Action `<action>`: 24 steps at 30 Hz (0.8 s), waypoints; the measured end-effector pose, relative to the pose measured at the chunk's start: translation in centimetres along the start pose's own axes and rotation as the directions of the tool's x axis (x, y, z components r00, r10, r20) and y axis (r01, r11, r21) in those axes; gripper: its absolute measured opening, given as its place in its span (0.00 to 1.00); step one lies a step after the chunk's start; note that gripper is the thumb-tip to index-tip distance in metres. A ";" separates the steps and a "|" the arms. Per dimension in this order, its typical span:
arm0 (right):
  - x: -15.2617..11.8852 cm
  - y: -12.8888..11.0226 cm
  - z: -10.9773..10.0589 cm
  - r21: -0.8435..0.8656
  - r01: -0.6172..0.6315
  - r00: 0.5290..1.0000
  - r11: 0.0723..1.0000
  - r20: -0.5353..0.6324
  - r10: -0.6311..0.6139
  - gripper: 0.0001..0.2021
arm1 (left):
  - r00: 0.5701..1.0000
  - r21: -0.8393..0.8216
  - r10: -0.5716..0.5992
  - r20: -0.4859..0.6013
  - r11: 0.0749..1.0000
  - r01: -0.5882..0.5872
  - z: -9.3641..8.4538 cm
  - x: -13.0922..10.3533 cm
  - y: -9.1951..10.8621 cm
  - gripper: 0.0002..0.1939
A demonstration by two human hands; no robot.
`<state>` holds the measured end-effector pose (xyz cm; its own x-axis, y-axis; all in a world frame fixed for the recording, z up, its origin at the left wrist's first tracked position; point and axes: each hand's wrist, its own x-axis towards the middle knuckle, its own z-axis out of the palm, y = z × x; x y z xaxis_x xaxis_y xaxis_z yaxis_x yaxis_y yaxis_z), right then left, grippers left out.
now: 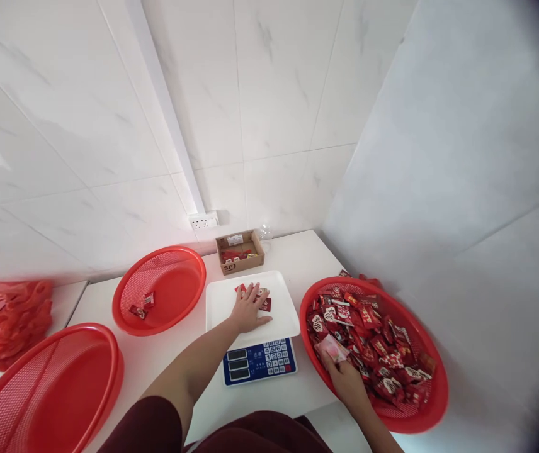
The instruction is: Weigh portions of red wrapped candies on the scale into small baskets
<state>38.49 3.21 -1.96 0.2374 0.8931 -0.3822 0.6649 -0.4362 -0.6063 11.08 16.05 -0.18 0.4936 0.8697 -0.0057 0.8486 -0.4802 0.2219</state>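
Note:
My left hand [247,310] lies with its fingers stretched over a few small red packets [266,304] on the white tray [279,321] of a weighing scale. The packets are partly hidden under the fingers. Below the tray shows the scale's blue panel [260,363] with number keys and dark displays. At the right, a red plastic basket [308,286] is heaped with red wrapped packets [378,333], some with pale lettering. Over its near left side, my right hand [346,379] is closed on a pink and white packet [333,348].
Behind the tray stands a small cardboard box [238,265] with some packets inside. A red basket [123,302] with a couple of packets is left of it, and another red basket [109,384] is nearer. Red plastic bags [14,321] pile at far left. A socket strip [203,219] is on the wall.

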 end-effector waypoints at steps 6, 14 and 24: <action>0.0 0.0 -0.3 0.018 -0.030 0.999 0.999 -0.011 0.031 0.28 | 0.988 -0.039 -0.151 0.014 0.988 0.151 -0.8 1.8 0.0 0.23; 0.1 0.0 -0.3 0.018 0.010 1.000 1.000 0.005 -0.010 0.32 | 0.888 -0.174 -0.456 -0.055 0.881 0.441 -1.5 2.7 -0.8 0.13; 0.3 0.2 -0.3 0.076 0.040 0.998 0.996 -0.054 -0.036 0.29 | 0.594 -0.327 -0.753 -0.282 0.657 0.679 -8.8 -2.6 -8.3 0.13</action>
<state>38.90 3.45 -1.99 0.2513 0.9126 -0.3224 0.6183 -0.4076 -0.6720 1.02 18.76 6.54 -0.4000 0.9105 0.1045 0.8308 0.3120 0.4610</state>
